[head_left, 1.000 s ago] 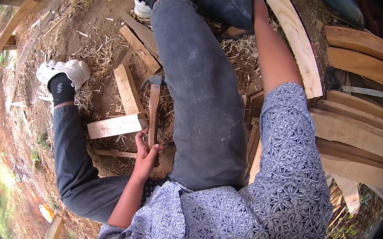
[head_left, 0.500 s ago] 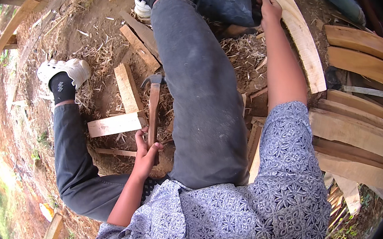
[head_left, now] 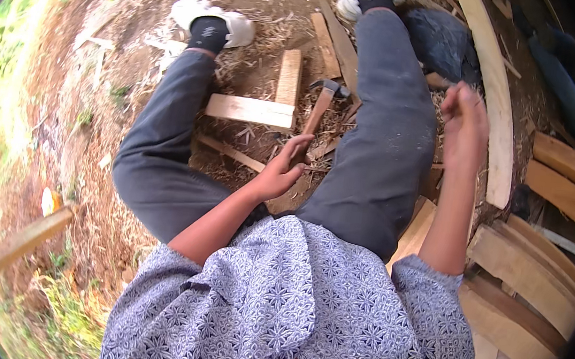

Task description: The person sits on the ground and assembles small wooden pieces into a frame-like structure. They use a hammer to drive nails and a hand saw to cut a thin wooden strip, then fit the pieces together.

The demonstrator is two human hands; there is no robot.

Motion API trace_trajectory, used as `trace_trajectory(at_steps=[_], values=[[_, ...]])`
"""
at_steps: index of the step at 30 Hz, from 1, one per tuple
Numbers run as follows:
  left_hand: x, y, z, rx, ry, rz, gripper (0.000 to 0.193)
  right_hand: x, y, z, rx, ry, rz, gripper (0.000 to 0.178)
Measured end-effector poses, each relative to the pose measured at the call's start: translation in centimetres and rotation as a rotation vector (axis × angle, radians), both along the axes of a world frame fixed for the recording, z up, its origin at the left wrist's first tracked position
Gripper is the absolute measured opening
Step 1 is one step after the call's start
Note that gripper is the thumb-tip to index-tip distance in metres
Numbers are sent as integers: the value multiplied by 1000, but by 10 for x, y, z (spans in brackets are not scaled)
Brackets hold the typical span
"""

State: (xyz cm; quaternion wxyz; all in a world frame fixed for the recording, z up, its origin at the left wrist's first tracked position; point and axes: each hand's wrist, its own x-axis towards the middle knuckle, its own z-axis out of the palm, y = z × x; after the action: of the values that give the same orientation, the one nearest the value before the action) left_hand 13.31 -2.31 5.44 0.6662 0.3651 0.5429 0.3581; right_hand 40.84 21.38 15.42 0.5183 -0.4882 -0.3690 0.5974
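Note:
My left hand (head_left: 278,177) is closed round the lower handle of a claw hammer (head_left: 318,112), whose head lies near the ground between my legs. Just beyond it, two pale wood blocks meet: one block (head_left: 250,110) lies crosswise, and the other block (head_left: 289,78) points away from me. Out past my right knee, my right hand (head_left: 466,125) is raised with its fingers curled together and slightly blurred; what they may hold is too small to make out. A dark plastic bag (head_left: 436,41) rests on the ground just beyond that hand.
A long curved plank (head_left: 491,96) lies to the right of my right hand. Several curved wood pieces (head_left: 526,275) are stacked at the right. Another person's trouser leg (head_left: 557,85) shows at the far right. A beam (head_left: 21,246) sits at left; wood shavings litter the soil.
My right hand has left the black bag and come back toward me, its fingers curled. My left hand keeps hold of the hammer. The whole view has shifted with my head.

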Motion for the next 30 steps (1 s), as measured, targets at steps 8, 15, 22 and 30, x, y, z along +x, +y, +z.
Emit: trace_trajectory(at_steps=[8, 15, 22, 30], values=[[22, -21, 9, 274, -3, 42, 36, -44, -110, 33, 85, 142, 48, 11], [43, -36, 41, 519, 82, 276, 40, -102, -219, -11, -314, 318, 406, 15], [29, -55, 49, 428, 123, 291, 36, -96, -218, -49, -283, 115, 565, 13], [20, -57, 24, 335, 234, 359, 24, -97, -206, -85, -516, 129, 562, 36]])
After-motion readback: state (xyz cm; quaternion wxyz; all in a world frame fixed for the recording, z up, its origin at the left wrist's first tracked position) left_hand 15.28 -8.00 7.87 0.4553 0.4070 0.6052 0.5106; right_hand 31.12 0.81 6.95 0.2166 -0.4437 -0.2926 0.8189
